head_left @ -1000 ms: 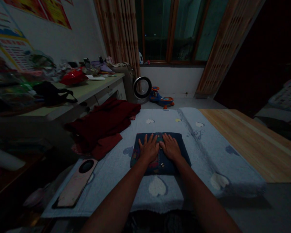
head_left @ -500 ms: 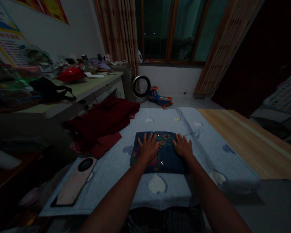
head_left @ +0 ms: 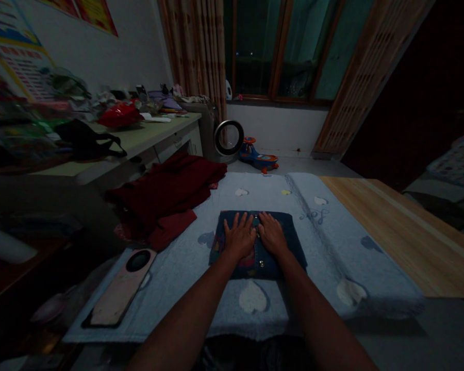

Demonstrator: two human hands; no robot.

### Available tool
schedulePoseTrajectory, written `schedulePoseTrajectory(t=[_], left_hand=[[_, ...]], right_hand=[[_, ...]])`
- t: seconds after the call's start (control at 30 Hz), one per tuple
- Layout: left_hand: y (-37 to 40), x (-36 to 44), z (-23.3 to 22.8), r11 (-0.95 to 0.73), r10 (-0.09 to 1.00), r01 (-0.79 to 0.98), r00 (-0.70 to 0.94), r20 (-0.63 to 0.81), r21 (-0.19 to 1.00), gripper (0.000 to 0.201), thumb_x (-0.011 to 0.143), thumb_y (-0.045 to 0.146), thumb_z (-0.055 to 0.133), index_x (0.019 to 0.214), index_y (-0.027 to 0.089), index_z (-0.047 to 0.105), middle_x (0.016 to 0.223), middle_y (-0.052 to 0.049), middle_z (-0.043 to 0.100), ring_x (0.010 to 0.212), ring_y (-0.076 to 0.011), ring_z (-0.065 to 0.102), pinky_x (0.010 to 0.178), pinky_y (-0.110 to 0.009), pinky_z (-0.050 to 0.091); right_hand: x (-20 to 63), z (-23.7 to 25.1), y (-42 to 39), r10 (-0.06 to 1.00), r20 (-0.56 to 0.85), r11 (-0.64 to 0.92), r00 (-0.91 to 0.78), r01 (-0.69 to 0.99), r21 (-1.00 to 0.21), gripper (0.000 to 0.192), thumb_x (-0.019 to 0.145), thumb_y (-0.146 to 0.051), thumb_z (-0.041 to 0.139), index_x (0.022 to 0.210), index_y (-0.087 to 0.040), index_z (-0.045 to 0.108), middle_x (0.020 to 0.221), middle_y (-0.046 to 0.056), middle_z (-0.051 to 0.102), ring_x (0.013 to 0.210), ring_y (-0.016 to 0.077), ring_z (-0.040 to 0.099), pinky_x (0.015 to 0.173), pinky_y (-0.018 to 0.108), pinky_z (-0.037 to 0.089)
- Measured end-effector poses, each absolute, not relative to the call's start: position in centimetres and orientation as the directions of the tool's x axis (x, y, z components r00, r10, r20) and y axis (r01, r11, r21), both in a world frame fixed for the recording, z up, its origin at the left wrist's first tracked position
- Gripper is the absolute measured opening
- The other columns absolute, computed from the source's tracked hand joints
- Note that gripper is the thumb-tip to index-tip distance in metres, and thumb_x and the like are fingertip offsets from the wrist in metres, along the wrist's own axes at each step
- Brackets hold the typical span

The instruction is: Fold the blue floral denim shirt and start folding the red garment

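A dark blue folded garment (head_left: 288, 242) with metal buttons down its middle and a coloured print lies flat on a light blue, heart-patterned cloth (head_left: 185, 288). My left hand (head_left: 239, 239) rests palm down on its left half, fingers spread. Beside it, close to the button strip, my right hand (head_left: 271, 234) lies flat on the garment with its fingers stretched forward. The two hands are nearly touching, and neither grips the fabric. Parts of the print are covered by my hands.
Dark red clothing (head_left: 166, 190) is heaped at the left, beyond a pink phone-shaped object (head_left: 118, 291). A cluttered desk (head_left: 158, 135) stands back left. Bare wooden board (head_left: 394, 226) extends right. A blue and orange ride-on toy (head_left: 259, 157) sits on the floor by the window.
My right hand has moved left across the garment, from its right side to the button strip next to my left hand. My left hand stays about where it was.
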State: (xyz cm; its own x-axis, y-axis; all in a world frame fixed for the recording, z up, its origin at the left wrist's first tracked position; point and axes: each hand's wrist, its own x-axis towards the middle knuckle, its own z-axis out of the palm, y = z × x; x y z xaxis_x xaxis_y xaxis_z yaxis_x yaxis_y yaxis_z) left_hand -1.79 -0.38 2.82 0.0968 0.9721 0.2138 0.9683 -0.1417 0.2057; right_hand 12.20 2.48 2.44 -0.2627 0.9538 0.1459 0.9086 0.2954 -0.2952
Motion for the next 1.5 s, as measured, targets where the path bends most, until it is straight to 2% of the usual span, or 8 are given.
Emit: schedulePoseTrajectory(t=[0.3, 0.53, 0.63, 0.73, 0.83, 0.97, 1.3, 1.5], left_hand=[[2.0, -5.7, 2.3, -0.184, 0.974, 0.964, 0.152, 0.17, 0.193, 0.063, 0.096, 0.059, 0.024, 0.147, 0.023, 0.035, 0.156, -0.005, 0.032, 0.145, -0.024, 0.022, 0.116, -0.049, 0.02], [4.0, -8.8, 3.2, 0.064, 0.998, 0.972, -0.061, -0.021, 0.227, 0.064, 0.094, 0.06, 0.023, 0.146, 0.025, 0.037, 0.155, -0.008, 0.033, 0.144, -0.031, 0.024, 0.112, -0.062, 0.017], [3.7, -7.8, 5.1, 0.152, 0.981, 0.975, -0.169, 0.099, 0.164, 0.06, 0.094, 0.054, 0.03, 0.143, 0.022, 0.044, 0.154, -0.011, 0.035, 0.145, -0.0353, 0.017, 0.112, -0.067, 0.007], [2.6, -4.7, 6.0, -0.024, 0.959, 0.986, -0.025, 0.282, 0.167, 0.053, 0.097, 0.039, 0.029, 0.145, 0.02, 0.04, 0.157, -0.008, 0.03, 0.146, -0.0284, 0.016, 0.116, -0.059, 0.008], [1.4, -1.5, 4.9, -0.226, 0.956, 0.947, 0.17, 0.239, 0.229, 0.05, 0.099, 0.034, 0.026, 0.146, 0.022, 0.038, 0.157, -0.002, 0.03, 0.145, -0.0207, 0.021, 0.117, -0.047, 0.018], [0.5, -0.2, 2.9, -0.208, 0.971, 0.937, 0.163, 0.176, 0.28, 0.051, 0.1, 0.031, 0.021, 0.148, 0.019, 0.035, 0.156, -0.003, 0.031, 0.144, -0.0193, 0.025, 0.117, -0.042, 0.022], [0.3, -0.7, 2.9, -0.174, 0.968, 0.953, 0.12, 0.219, 0.247, 0.051, 0.099, 0.039, 0.023, 0.147, 0.031, 0.035, 0.155, 0.001, 0.035, 0.143, -0.0244, 0.026, 0.116, -0.057, 0.016], [0.4, -0.6, 2.5, -0.181, 0.963, 0.95, 0.119, 0.241, 0.254, 0.051, 0.098, 0.039, 0.023, 0.148, 0.03, 0.035, 0.155, 0.0, 0.034, 0.144, -0.0258, 0.024, 0.115, -0.059, 0.015]], right_hand=[[12.2, 3.0, 2.4, 0.956, 0.149, 0.287, -0.253, 0.912, -0.292, 0.051, 0.099, -0.032, 0.029, 0.147, -0.017, 0.037, 0.156, 0.006, 0.031, 0.143, 0.0234, 0.026, 0.115, 0.041, 0.02], [12.1, 3.4, 2.2, 0.959, 0.142, 0.278, -0.246, 0.916, -0.291, 0.052, 0.099, -0.032, 0.028, 0.147, -0.016, 0.037, 0.155, 0.007, 0.032, 0.143, 0.0229, 0.026, 0.116, 0.041, 0.019], [12.1, 3.3, 2.2, 0.959, 0.142, 0.277, -0.245, 0.918, -0.282, 0.052, 0.099, -0.032, 0.027, 0.148, -0.016, 0.036, 0.155, 0.007, 0.032, 0.143, 0.0225, 0.025, 0.116, 0.041, 0.019], [12.1, 3.1, 2.2, 0.959, 0.146, 0.277, -0.244, 0.92, -0.279, 0.052, 0.098, -0.031, 0.027, 0.148, -0.016, 0.035, 0.156, 0.006, 0.031, 0.144, 0.0227, 0.025, 0.115, 0.041, 0.02], [12.1, 3.0, 2.2, 0.957, 0.148, 0.284, -0.251, 0.915, -0.287, 0.053, 0.098, -0.031, 0.026, 0.148, -0.017, 0.035, 0.156, 0.006, 0.032, 0.144, 0.0224, 0.025, 0.115, 0.041, 0.019], [12.3, 2.9, 2.4, 0.96, 0.13, 0.277, -0.25, 0.918, -0.284, 0.054, 0.098, -0.031, 0.026, 0.148, -0.012, 0.035, 0.155, 0.009, 0.032, 0.143, 0.0229, 0.026, 0.115, 0.041, 0.02], [14.6, 2.1, 3.5, 0.974, 0.128, 0.207, -0.186, 0.962, -0.179, 0.06, 0.099, -0.046, 0.025, 0.146, -0.011, 0.037, 0.155, 0.011, 0.032, 0.143, 0.027, 0.025, 0.114, 0.045, 0.02], [18.7, 2.0, 3.8, 0.997, 0.058, 0.061, -0.054, 0.991, -0.116, 0.061, 0.098, -0.045, 0.027, 0.149, -0.011, 0.032, 0.157, 0.011, 0.027, 0.144, 0.0286, 0.023, 0.113, 0.051, 0.02]])
